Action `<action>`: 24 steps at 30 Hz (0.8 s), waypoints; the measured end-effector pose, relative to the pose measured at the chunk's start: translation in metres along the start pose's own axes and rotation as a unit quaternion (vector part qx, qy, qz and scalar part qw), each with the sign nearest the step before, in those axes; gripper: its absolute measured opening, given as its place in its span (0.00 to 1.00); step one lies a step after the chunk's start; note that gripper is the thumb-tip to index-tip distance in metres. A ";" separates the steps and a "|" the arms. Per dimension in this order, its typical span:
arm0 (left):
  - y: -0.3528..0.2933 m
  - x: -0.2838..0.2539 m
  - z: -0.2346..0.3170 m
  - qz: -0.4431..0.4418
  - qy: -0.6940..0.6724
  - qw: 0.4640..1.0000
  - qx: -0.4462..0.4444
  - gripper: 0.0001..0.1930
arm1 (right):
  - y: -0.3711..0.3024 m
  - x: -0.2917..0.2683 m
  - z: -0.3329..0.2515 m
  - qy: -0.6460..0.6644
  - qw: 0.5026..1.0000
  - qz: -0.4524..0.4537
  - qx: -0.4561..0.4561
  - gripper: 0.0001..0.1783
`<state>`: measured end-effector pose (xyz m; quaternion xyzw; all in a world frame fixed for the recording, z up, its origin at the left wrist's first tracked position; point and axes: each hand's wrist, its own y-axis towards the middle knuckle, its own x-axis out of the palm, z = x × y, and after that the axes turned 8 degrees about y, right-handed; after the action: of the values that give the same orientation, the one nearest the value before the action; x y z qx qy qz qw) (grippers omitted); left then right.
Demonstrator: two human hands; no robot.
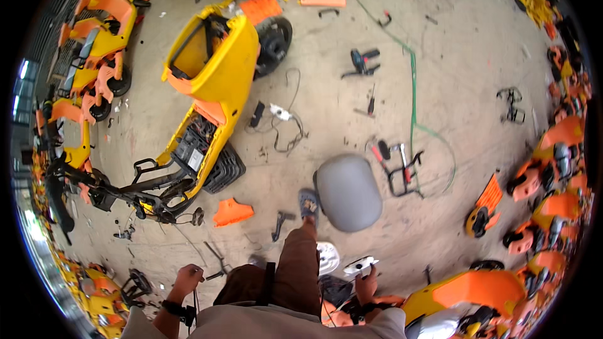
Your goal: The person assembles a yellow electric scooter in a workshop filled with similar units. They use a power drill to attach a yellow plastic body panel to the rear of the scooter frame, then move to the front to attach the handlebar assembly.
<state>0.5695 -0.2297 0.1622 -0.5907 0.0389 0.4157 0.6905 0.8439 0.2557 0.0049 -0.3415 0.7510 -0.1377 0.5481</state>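
Note:
My left hand point(187, 279) hangs beside my left thigh with its fingers curled in; what they hold, if anything, is hidden. On the other side, my right hand point(366, 286) has its fingers at the edge of a small white part point(358, 266) with dark marks, and appears to grip it. Ahead of that hand is a grey rounded stool seat point(348, 193), next to my forward foot. Beyond my left hand lies a partly stripped yellow scooter point(220, 81), its inner parts and black frame bared.
A cordless drill point(362, 63), a screwdriver point(371, 102) and a green hose point(413, 81) lie on the concrete floor. An orange panel point(233, 212) and a black bracket point(281, 225) are near my feet. Yellow-orange scooters point(465, 292) line the right side.

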 end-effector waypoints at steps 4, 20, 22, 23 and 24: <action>-0.022 -0.012 0.086 -0.004 -0.038 0.997 0.060 0.12 | 0.027 -0.055 -0.083 0.031 0.997 -0.008 -0.071 0.14; -0.076 -0.163 0.235 -0.234 -0.387 0.855 0.252 0.17 | 0.005 -0.160 -0.518 0.512 0.775 -0.355 -0.103 0.17; -0.032 -0.164 0.235 -0.217 -0.321 0.889 0.244 0.19 | -0.019 -0.152 -0.567 0.510 0.751 -0.402 -0.119 0.16; -0.012 -0.165 0.237 -0.189 -0.288 0.911 0.226 0.20 | -0.032 -0.143 -0.592 0.506 0.734 -0.439 -0.115 0.16; 0.014 -0.160 0.237 -0.193 -0.326 0.892 0.246 0.21 | -0.043 -0.136 -0.612 0.502 0.720 -0.465 -0.113 0.15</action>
<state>0.3529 -0.1137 0.3088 -0.2293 -0.2022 0.4208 0.8541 0.3209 0.2128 0.3498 -0.5877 0.6730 -0.4409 -0.0849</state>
